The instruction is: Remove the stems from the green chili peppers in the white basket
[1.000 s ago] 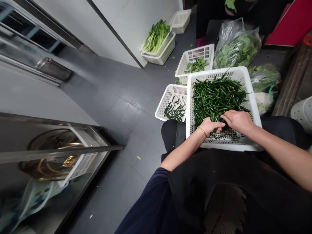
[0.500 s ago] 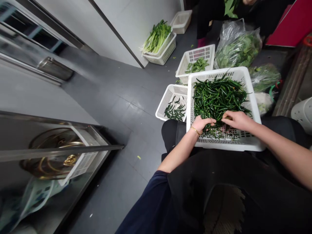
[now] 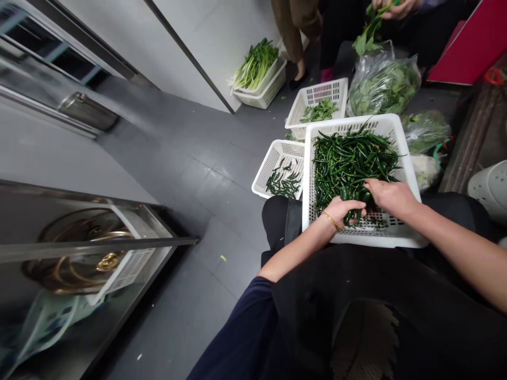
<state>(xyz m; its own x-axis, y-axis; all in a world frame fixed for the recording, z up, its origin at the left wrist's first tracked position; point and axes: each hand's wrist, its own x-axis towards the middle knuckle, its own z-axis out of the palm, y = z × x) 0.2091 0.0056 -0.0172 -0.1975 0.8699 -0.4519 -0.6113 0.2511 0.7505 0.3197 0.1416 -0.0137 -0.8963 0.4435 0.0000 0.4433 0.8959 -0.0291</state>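
Note:
A white perforated plastic basket (image 3: 410,179) rests on my lap, heaped with long green chili peppers (image 3: 348,158). At the near side of the heap, my left hand (image 3: 341,211), with a gold bracelet at the wrist, is closed around several green chili peppers. My right hand (image 3: 390,196) is just to its right, its fingers bent and drawn together at a green chili pepper by the heap's edge. Its fingertips are partly hidden among the peppers. Small stem bits lie on the basket floor below my hands.
Left of my knee, a smaller white basket (image 3: 259,179) holds some chili peppers. Beyond stand a basket (image 3: 295,113) of leafy greens, bagged greens (image 3: 386,87) and a basket (image 3: 263,97) of long green stalks. Another person's hands (image 3: 402,9) hold leaves. A metal shelf (image 3: 158,243) stands left.
My left hand has moved right, gripping peppers. My right hand has shifted slightly up and right from the pinch near it. A standing person's legs have appeared at the back.

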